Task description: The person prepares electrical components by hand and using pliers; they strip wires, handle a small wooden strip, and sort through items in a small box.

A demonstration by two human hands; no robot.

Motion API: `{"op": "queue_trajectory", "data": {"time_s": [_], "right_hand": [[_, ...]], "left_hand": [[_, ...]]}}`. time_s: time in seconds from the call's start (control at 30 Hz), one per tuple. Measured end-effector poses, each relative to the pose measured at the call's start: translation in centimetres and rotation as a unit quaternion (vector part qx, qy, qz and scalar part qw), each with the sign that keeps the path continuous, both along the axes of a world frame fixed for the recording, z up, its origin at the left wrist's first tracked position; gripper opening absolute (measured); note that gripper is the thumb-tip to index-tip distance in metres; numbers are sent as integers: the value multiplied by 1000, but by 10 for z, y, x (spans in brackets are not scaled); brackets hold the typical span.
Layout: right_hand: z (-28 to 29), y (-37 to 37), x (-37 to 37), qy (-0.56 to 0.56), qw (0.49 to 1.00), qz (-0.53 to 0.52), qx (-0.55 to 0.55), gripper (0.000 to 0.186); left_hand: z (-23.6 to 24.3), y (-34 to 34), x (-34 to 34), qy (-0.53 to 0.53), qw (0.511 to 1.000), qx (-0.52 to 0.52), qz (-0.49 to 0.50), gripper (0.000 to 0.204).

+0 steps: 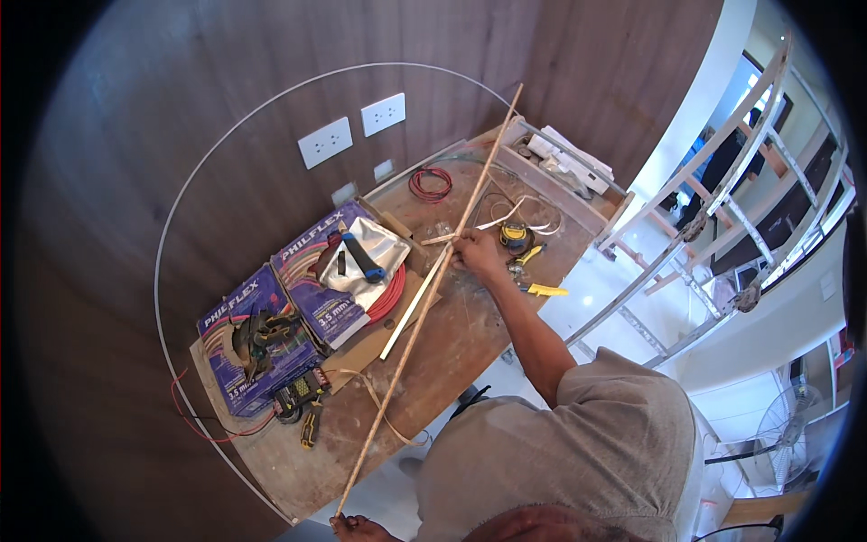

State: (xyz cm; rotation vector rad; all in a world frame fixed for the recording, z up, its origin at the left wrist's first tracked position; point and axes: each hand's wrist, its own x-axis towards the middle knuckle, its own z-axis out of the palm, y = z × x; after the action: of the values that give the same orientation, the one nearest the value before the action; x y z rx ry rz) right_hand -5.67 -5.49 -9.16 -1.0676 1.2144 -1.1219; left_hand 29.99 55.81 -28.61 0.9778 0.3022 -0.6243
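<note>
Wooden strip (396, 377) gripped by left hand (359, 529), right hand (475, 251) | purple boxes (318, 312) laid left of strip | tape measure (516, 238) laid right

Grey-brown short-sleeved shirt (560, 443), bare right hand (475, 254)

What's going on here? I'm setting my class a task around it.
A person is holding a long, thin, light-brown wooden strip slantwise over a brown table: the left hand pinches its near end, and the right hand holds it farther up. A black-and-yellow tape measure sits right of the right hand; two purple cardboard boxes lie toward the table's left.
</note>
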Motion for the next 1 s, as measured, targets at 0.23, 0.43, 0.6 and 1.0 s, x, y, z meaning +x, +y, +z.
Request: {"op": "queue_trajectory", "data": {"time_s": [0.23,0.43,0.6,1.0], "right_hand": [[4,-20,2,16,997,-72,-27,18],[4,-30,-4,10,997,-76,-17,16],[-6,-31,9,35,995,-94,-27,18],[-12,-9,11,284,957,-46,-42,35]], "left_hand": [[42,-43,-37,-33,997,-54,-39,28],[75,-81,-67,-42,996,52,57,26],[72,-72,-54,-60,997,38,33,24],[90,-69,-47,-57,996,24,58,15]]}}
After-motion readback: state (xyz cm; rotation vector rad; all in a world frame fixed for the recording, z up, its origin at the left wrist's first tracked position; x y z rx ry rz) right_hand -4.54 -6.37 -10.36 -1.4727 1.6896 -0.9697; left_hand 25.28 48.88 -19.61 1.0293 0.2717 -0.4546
